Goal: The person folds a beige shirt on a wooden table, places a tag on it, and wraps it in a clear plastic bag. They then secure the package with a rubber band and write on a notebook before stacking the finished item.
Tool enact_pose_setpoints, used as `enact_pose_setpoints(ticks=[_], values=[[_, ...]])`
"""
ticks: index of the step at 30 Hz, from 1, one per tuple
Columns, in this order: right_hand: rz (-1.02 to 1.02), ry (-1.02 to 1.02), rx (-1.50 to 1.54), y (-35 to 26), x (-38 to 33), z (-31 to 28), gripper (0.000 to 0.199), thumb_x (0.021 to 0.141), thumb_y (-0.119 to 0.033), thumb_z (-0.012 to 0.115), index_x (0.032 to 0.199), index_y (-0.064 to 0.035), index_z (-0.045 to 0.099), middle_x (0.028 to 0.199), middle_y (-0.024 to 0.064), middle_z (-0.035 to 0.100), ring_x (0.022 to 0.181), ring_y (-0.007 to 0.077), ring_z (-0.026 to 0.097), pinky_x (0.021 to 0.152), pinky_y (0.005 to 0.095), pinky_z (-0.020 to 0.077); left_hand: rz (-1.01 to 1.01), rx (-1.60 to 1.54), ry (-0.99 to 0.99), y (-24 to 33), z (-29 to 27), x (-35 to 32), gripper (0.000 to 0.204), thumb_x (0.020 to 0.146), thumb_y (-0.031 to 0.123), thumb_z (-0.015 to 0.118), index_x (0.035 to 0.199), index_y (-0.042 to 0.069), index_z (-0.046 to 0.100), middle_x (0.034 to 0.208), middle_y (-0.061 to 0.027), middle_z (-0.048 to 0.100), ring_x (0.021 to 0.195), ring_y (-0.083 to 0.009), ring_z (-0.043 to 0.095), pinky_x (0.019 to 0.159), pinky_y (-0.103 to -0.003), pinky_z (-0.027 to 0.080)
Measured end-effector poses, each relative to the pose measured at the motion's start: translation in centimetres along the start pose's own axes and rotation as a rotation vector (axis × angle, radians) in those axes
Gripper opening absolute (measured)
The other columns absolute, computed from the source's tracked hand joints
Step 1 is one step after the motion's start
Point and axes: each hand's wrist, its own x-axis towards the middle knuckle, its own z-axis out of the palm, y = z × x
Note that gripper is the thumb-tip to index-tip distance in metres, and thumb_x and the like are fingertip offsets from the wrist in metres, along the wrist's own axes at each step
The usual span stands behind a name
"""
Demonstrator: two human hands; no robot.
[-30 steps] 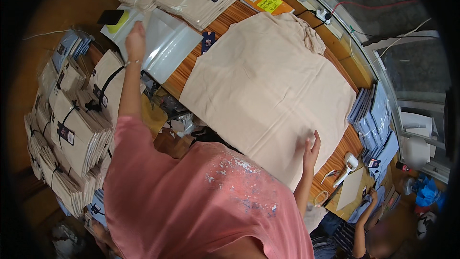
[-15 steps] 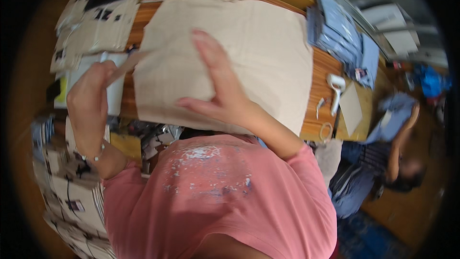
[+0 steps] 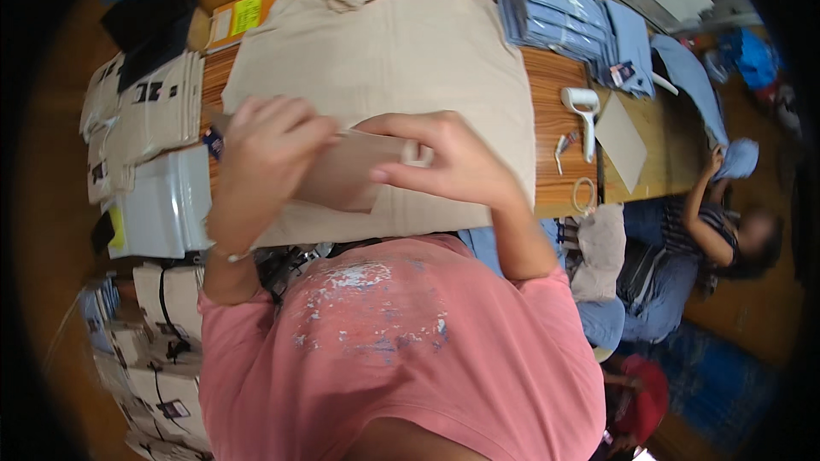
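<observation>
A thin, brownish-grey flat sheet (image 3: 346, 179), perhaps film or card, spans the space between the two grips, over the near left part of a spread beige cloth (image 3: 427, 60). The left grip (image 3: 273, 149) is blurred, its fingers curled and seemingly pinching the sheet's left part. The right grip (image 3: 448, 154) has its thumb apart from its forefinger, the thumb against the sheet's near face; whether it pinches there I cannot tell. Both look quick in motion, so the sheet could slip or crease if one side pulls harder than the other. The cloth beneath and beyond both grips could also ruck up if a wrist or the sheet drags over it, since nothing visible weighs it down.

The cloth lies on a wooden desk (image 3: 549, 85). Left of the left grip are glossy clear bags (image 3: 184, 196) and, farther off, packed beige garments (image 3: 158, 111); the bags seem slick enough to slide if an elbow brushes them. Right of the right grip, past the cloth, lies a white lint roller (image 3: 588, 124), with folded blue garments (image 3: 555, 13) beyond it
</observation>
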Motion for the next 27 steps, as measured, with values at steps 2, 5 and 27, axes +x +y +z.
enact_pose_setpoints(ticks=[2,5,27], values=[[0.019,-0.048,-0.310,-0.5,-0.2,-0.9,0.023,0.078,-0.018,0.066,0.097,-0.0039,0.065,0.083,0.0159,0.064,0.059,0.0270,0.058,0.055,0.0306,0.0467,0.079,0.064,0.087,1.2,0.7,0.7,0.013,0.072,0.009,0.063,0.084,0.011,0.064,0.087,-0.0048,0.058,0.085,-0.0216,0.054,0.079,-0.040,0.039],[0.347,0.119,0.138,1.4,-1.2,-1.4,0.016,0.084,-0.014,0.062,0.094,-0.0017,0.066,0.075,0.0053,0.065,0.056,0.0165,0.057,0.053,0.0267,0.0466,0.166,0.151,0.521,1.3,1.6,1.0,0.020,0.075,0.015,0.063,0.095,0.015,0.061,0.102,-0.0018,0.055,0.094,-0.0202,0.051,0.085,-0.041,0.038],[0.732,0.452,0.712,20.2,-1.6,3.8,0.037,0.081,0.008,0.048,0.115,-0.0070,0.042,0.093,0.0126,0.061,0.085,0.0185,0.060,0.076,0.0293,0.0503,-0.776,0.141,0.269,-20.7,15.4,-19.6,0.045,0.090,0.024,0.050,0.132,0.008,0.041,0.140,-0.0123,0.035,0.134,-0.0297,0.025,0.106,-0.055,0.018]])
